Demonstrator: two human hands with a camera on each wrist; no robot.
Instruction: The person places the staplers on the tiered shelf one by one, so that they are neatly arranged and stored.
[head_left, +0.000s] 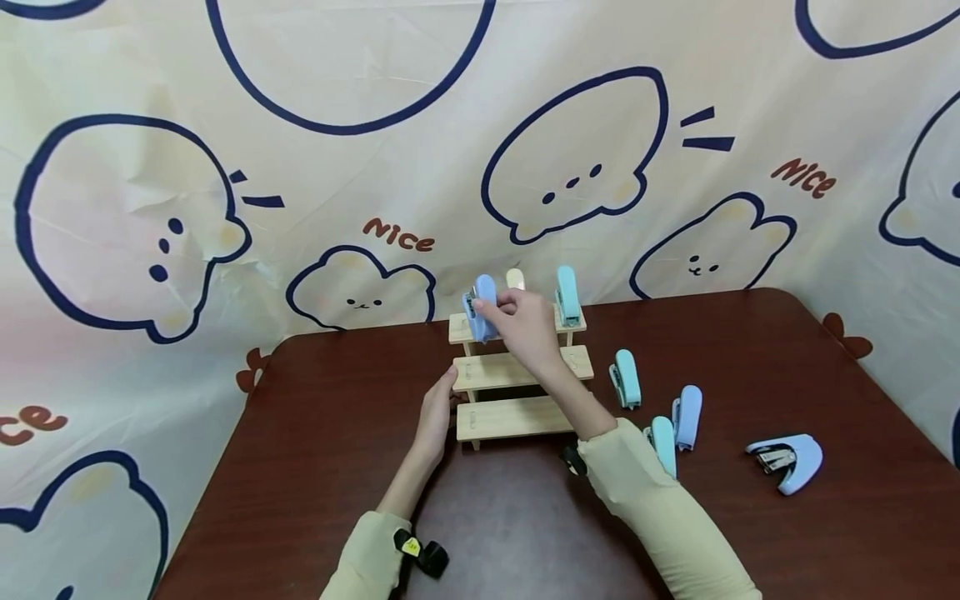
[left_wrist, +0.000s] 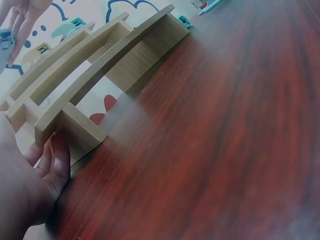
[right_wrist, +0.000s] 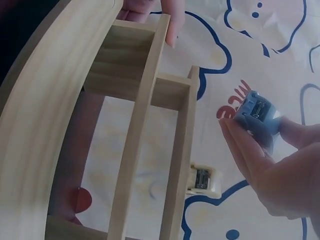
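A three-tier wooden stand [head_left: 513, 419] stands toward the back of the table, its steps rising away from me. My left hand [head_left: 433, 421] grips its left end, fingers curled beneath the step in the left wrist view. Between thumb and fingers, my right hand [head_left: 534, 333] pinches a small blue stapler [head_left: 486, 302], held upright at the left end of the top tier. In the right wrist view, this blue stapler [right_wrist: 257, 112] shows its metal end. A cream stapler [head_left: 515, 278], partly hidden by the right hand, and a mint-green stapler [head_left: 568, 297] stand on the top tier.
Right of the stand lie a mint stapler [head_left: 626, 379], a blue stapler [head_left: 687, 417] and another mint one [head_left: 663, 444] partly behind my right sleeve. Farther right a blue stapler [head_left: 802, 462] lies on its side. A printed cloth [head_left: 360, 183] hangs behind the dark table [head_left: 337, 417].
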